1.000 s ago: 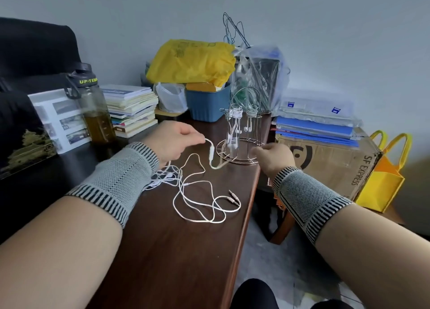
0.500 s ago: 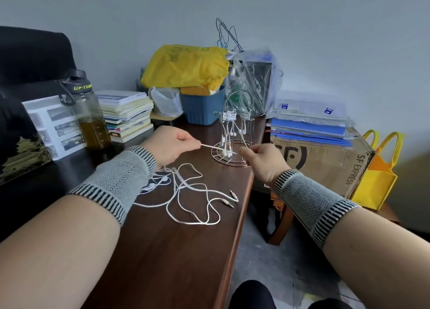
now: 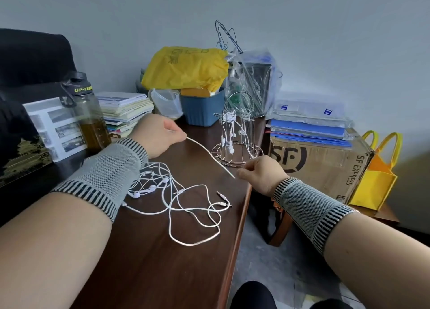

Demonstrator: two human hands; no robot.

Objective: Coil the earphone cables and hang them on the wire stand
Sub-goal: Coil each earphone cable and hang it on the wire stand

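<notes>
Some coiled white earphones already hang on the silver wire stand, while the left hand and right hand pinch one taut white cable, and the tangled white earphone cables on the dark wooden table remain.

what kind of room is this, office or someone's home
Probably a home study or small office corner, used partly for storage. A dark wooden desk against a plain wall carries a stack of books, and beside it an SF Express cardboard box holds blue folders.
</notes>
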